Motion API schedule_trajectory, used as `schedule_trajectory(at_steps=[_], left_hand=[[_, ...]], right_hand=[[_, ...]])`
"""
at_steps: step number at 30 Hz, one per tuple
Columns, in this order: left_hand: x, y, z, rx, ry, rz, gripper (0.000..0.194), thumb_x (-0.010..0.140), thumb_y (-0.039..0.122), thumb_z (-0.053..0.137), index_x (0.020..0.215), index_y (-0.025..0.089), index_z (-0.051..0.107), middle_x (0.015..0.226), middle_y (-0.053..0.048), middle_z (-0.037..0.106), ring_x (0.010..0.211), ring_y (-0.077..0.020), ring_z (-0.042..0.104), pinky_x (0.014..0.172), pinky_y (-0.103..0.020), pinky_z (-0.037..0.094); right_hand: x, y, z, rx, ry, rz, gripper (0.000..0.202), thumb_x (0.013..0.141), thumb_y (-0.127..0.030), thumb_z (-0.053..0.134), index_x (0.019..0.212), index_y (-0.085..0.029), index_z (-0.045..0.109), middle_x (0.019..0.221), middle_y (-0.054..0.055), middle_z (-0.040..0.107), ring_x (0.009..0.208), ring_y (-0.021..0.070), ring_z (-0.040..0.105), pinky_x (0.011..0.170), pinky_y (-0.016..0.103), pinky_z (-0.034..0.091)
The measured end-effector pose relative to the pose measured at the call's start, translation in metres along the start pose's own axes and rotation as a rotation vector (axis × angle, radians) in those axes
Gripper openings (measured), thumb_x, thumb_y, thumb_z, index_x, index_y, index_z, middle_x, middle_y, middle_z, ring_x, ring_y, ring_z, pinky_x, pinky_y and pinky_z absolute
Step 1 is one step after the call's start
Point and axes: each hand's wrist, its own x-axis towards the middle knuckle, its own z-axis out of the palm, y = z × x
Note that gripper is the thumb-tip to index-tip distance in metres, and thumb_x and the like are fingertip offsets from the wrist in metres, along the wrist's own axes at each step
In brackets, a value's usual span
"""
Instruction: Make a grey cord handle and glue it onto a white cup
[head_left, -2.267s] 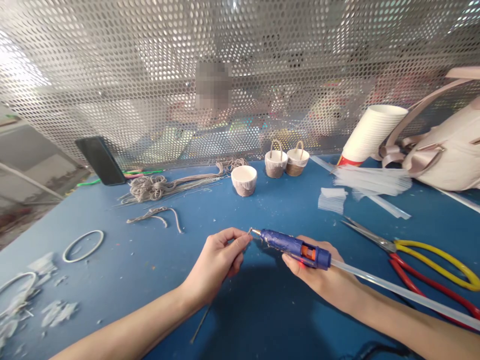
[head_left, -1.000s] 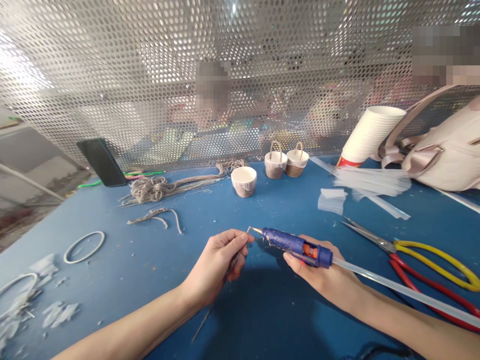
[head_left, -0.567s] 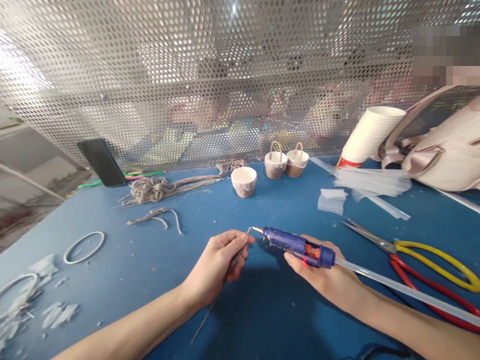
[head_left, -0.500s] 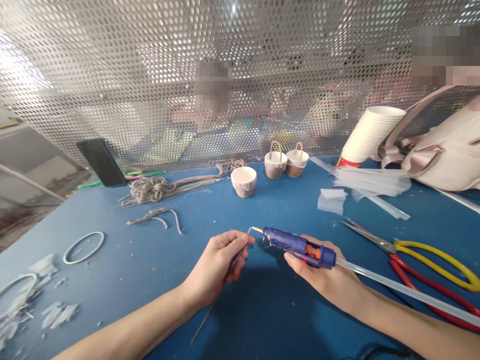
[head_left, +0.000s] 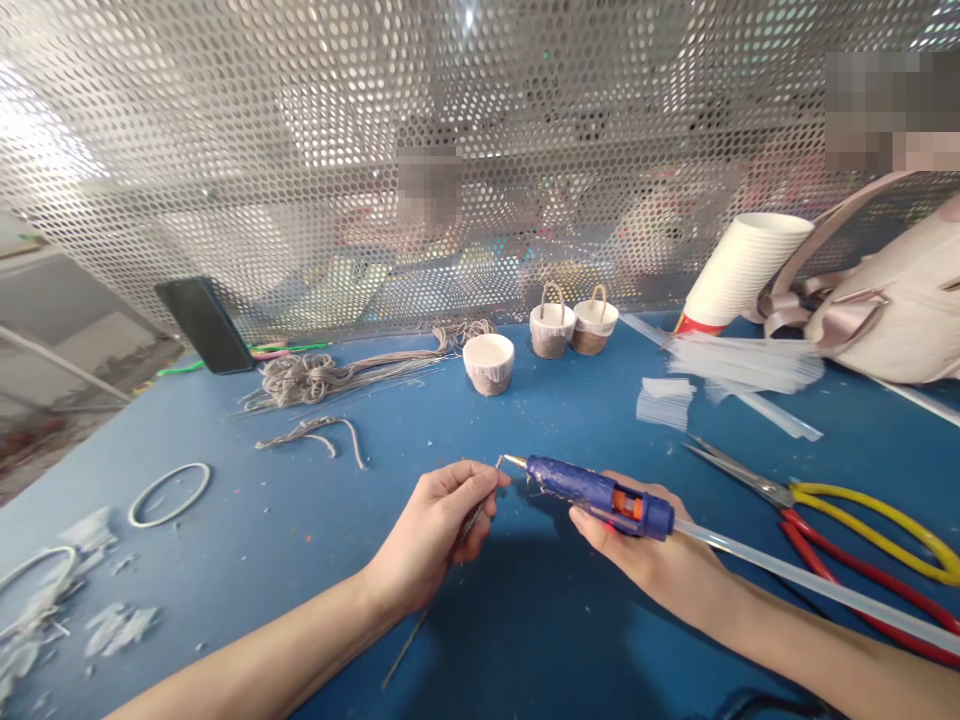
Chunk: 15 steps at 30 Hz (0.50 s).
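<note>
Between thumb and fingers, my left hand [head_left: 448, 520] pinches a thin grey-brown cord [head_left: 405, 648], whose short end pokes up at the fingertips and whose tail hangs below the palm. My right hand [head_left: 645, 550] is wrapped round a blue hot glue gun [head_left: 581, 482], with a long clear glue stick [head_left: 787, 570] running out of its back. The gun's metal nozzle is at the cord's short end; whether they touch I cannot tell. Beyond my hands stands a small cup without a handle [head_left: 489, 365], white above and brown below. Two similar little baskets [head_left: 552, 332] with cord handles stand behind it.
Scissors [head_left: 780, 495] with red and yellow handles lie at right, near glue sticks [head_left: 742, 360] and stacked paper cups [head_left: 739, 270]. A cord bundle [head_left: 300, 380], cut cord pieces [head_left: 319, 430], a phone [head_left: 206, 325] and a ring [head_left: 169, 495] are left. Perforated metal [head_left: 315, 200] borders the back.
Almost nothing differs. Both hands, the cord and the glue gun keep their places, with only a very slight shift of the whole view.
</note>
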Motion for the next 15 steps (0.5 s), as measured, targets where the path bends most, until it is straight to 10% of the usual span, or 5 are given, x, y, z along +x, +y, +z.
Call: schedule_trajectory(at_steps=[15], left_hand=[[-0.0012,0.0032,0.0041,0.024,0.037,-0.027,0.034,0.071,0.045,0.069,0.077,0.013,0.06,0.05,0.007,0.045,0.037,-0.0017,0.03,0.034,-0.014,0.018]], right_hand=[[0.0015,0.0012,-0.0014,0.021,-0.058,0.019,0.019,0.083,-0.038,0.05,0.074,-0.025,0.059,0.069,-0.003,0.069,0.059,0.0149,0.065,0.051,0.021,0.05]])
